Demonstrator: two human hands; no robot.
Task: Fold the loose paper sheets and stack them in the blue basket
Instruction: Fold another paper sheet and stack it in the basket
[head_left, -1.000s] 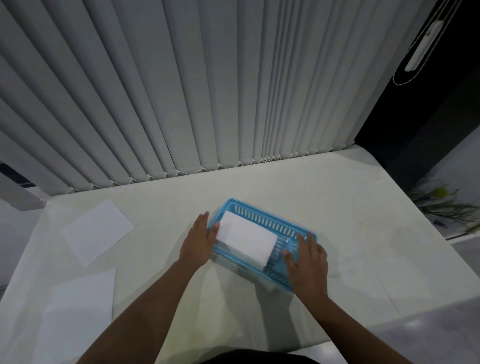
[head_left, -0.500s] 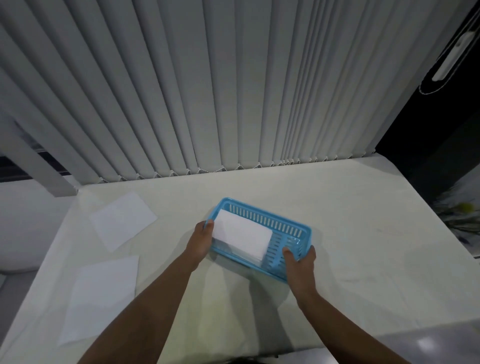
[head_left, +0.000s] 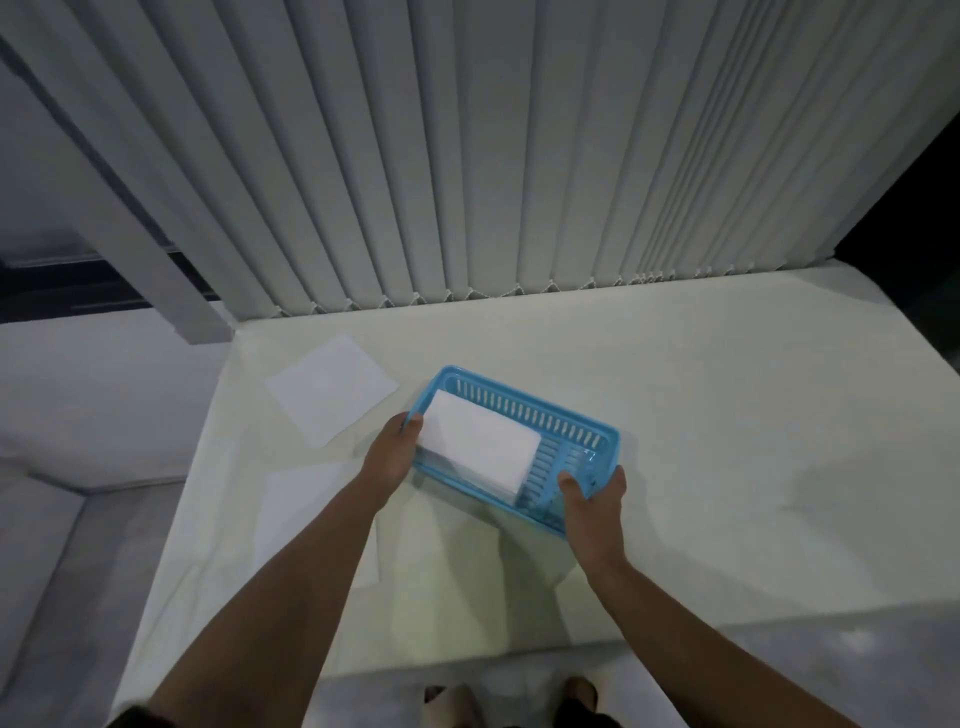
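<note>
The blue basket (head_left: 524, 410) lay slantwise on the tabletop (head_left: 727, 415), clamped at its short ends by the left hand (head_left: 387, 457) and right hand (head_left: 597, 493), while the loose sheets (head_left: 332, 387) lay leftward, nearer the left hand.

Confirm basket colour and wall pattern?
Light blue basket, walls cut with vertical slots; clearest in the head view.

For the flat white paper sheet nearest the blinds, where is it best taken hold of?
Probably at a corner of the far flat white paper sheet, from the left table edge: it lies flat, unfolded, clear of the blue plastic basket.
</note>
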